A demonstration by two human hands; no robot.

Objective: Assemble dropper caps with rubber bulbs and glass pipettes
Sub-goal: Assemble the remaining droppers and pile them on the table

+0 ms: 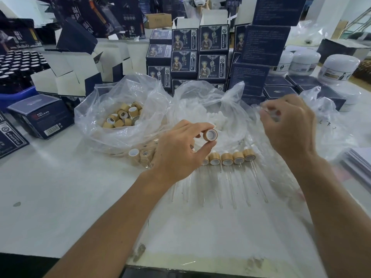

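Bamboo-sleeved and white-lined, the dropper cap [211,135] in your left hand [180,151] is light and rigid — you can pinch it firmly by the outer wall without fear of crushing it. That is how you have it now: thumb below, fingertips above, the open white mouth turned toward your right hand [291,125]. It sits at the very tips of the fingers, well out from the palm, held above the table [60,197] and just over the row of finished droppers [230,158].

Your right hand is curled up near the clear plastic bag [325,109] on the right, fingers bunched as if pinching something small and pale. The frame is blurred there, so you cannot tell whether it is a bulb, a pipette or only a fold of plastic.

The rubber bulbs [212,117] in the middle bag look soft and squashy; they will likely give under pressure, so take one by its body and push the neck through the cap. The glass pipettes [230,189] lying on the table are thin, smooth and probably brittle — hold one close to the upper end and press straight, never sideways.

More loose caps [122,115] wait in the left bag.
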